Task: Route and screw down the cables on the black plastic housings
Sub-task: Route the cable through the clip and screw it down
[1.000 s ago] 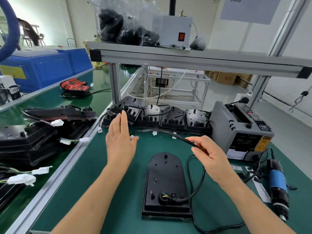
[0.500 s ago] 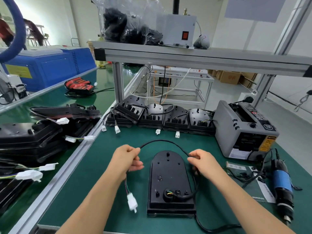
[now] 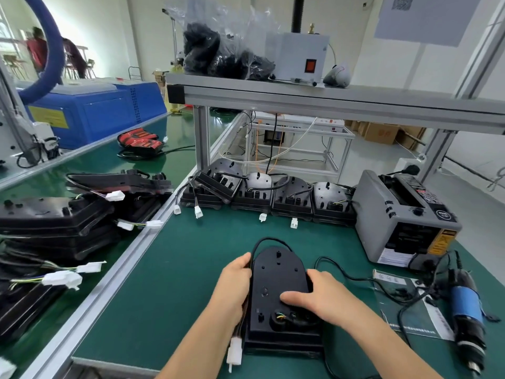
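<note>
1. Clock bearings are taken from the black housing (image 3: 276,272), with 12 pointing away from us. Nearest, at 7 o'clock, a white connector (image 3: 234,351) hangs on thin wires below the left wrist, just beside the housing's near corner.
2. The housing lies flat on the green mat (image 3: 177,269), near centre, its rounded end at 12. Coloured wires show at its outlet at 6.
3. The left hand (image 3: 235,283) is at the 9 o'clock edge, fingers curled round the black cable (image 3: 262,240). From that hand the cable loops close around the rounded end, from 11 to 1.
4. The right hand (image 3: 322,295) is at 3 o'clock. Its thumb lies flat on the top face and its fingers bend over the right rim, gripping the housing. We cannot tell whether the cable sits under those fingers.
5. At 3 to 4 o'clock, well apart, a blue electric screwdriver (image 3: 464,305) lies beside a printed sheet (image 3: 396,313).
6. At 2 o'clock stands a grey tape dispenser (image 3: 404,214).
7. At 12 o'clock a row of housings (image 3: 292,198) lines the far edge, white plugs trailing toward us.
8. At 9 to 10 o'clock, on the next bench, there is a stack of housings (image 3: 54,222).
9. Farthest, above 12, a shelf (image 3: 328,98) carries a bag of black parts (image 3: 218,50) and a grey box (image 3: 295,50).
</note>
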`<state>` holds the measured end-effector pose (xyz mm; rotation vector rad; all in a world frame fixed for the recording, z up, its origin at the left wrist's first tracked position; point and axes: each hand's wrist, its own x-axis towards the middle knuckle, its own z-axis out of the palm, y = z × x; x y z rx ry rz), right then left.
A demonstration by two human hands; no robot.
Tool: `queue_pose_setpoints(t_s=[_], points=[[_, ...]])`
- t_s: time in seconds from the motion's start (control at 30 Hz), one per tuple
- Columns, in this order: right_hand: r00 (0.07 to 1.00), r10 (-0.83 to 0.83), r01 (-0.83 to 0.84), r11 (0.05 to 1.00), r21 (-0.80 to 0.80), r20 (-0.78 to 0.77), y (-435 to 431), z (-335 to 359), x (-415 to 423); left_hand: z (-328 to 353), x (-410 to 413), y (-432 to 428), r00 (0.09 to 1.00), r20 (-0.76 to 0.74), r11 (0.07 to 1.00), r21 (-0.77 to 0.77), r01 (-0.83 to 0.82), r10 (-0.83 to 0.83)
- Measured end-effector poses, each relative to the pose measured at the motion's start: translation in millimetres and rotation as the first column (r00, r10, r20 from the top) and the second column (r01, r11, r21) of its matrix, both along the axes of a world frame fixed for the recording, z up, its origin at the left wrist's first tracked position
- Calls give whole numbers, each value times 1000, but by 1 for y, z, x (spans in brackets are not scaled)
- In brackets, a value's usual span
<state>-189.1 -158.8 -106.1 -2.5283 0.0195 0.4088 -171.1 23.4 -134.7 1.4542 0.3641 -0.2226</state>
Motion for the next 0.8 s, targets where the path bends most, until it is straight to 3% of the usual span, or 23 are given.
queue_pose_setpoints(t_s=[0.07,0.13,0.2,0.27,0.33,0.47,0.53,0.6,0.67,0.73,0.8], points=[[1000,-4,4,999,51,9,-1,-2,0,-5,-3,12,986,61,921,369,122,-155],[1000,-4,3,996,89,20,-1,-3,1,-7,-8,21,964,71,773,614,161,-257],[1000,-14,12,995,101,22,0,-4,0,-5,-16,27,962,24,665,727,169,-271],[999,-15,12,996,89,30,1,-4,-1,-5,-23,32,965,-23,637,748,189,-259],[999,-12,9,997,80,36,1,-3,-1,-1,-30,35,955,-88,674,690,263,-283],[999,-23,20,996,84,40,1,-2,-1,9,-45,42,936,-164,864,360,351,-312],[999,-27,23,996,82,38,1,-4,-1,11,-55,45,924,-139,881,280,382,-357],[999,-29,25,996,85,43,1,-5,-1,9,-66,46,916,-107,860,318,399,-386],[998,-28,22,994,104,53,1,-7,0,13,-79,41,939,-63,900,269,343,-339],[998,-32,25,993,118,55,1,-8,-1,14,-86,28,977,-41,978,17,210,-209],[997,-44,36,990,134,57,3,-6,0,12,-89,16,999,-18,985,-168,42,-45]])
